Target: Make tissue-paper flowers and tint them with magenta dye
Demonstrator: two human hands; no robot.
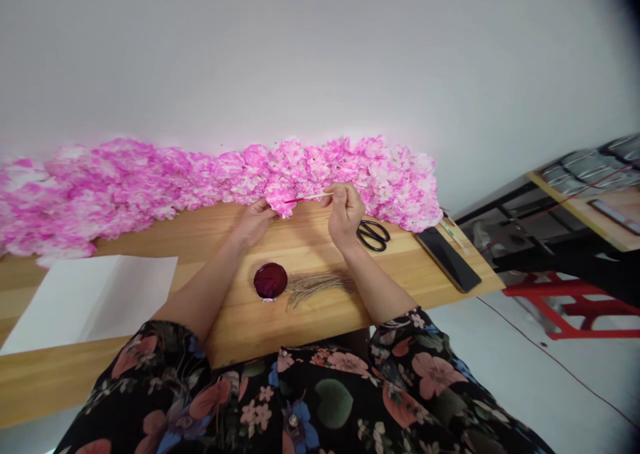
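My left hand (255, 219) is closed on a pink-and-white paper flower (281, 203) at the front of a long heap of such flowers (150, 181) along the wall. My right hand (345, 211) pinches a thin stick (306, 199) whose red-stained tip points left, touching the flower. A small round dish of dark red dye (271, 281) stands on the wooden table (320, 321) below my hands. Beside it lies a bundle of thin sticks (317, 285).
Black scissors (373, 234) lie right of my right hand. A dark phone (448, 259) rests near the table's right end. White paper sheets (95, 301) cover the left part. Off to the right stand a red frame (575, 307) and another wooden table (585, 214).
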